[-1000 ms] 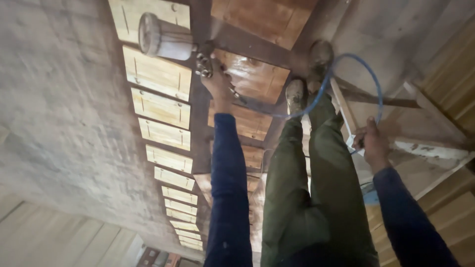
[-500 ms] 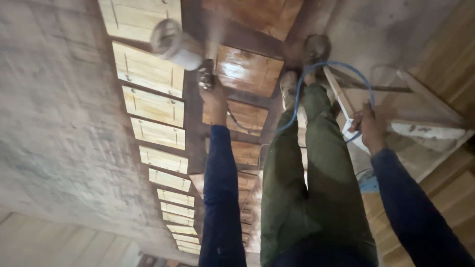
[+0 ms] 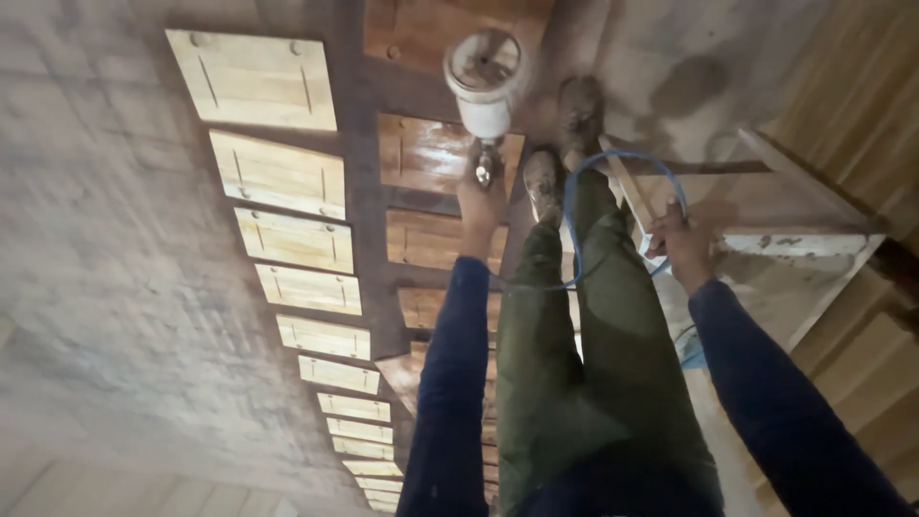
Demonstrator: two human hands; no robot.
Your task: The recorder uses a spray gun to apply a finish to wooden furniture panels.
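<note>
The left hand [image 3: 481,196] is closed around the grip of a spray gun [image 3: 485,91], fingers wrapped tight, with the gun's white cup [image 3: 486,75] standing above the fist and its round lid toward the far end of the scene. The gun hangs over the middle column of a long wooden panelled frame [image 3: 359,191] that lies flat on the ground, just left of the person's 2 shoes [image 3: 565,134]. The right hand [image 3: 682,244] is curled around a thin blue hose [image 3: 613,158], fingers narrow and pinching it; the hose arcs in a loop from that hand over the right leg [image 3: 622,316] and back down toward the left forearm [image 3: 455,383]. On the frame, the left column of pale rectangular panels [image 3: 278,172] looks dry and matte, while the middle column [image 3: 431,158] under the gun is darker and glossy. Left of the frame's outer edge lies a broad stretch of bare grey concrete floor [image 3: 105,268], the most open room in view. On the right, a slanted wooden trestle [image 3: 775,206] with pale, stained rails sits close beside the right hand, and stacked boards [image 3: 862,96] crowd the far right edge, so that side is tight. The near end of the frame runs under the dark blue sleeves.
</note>
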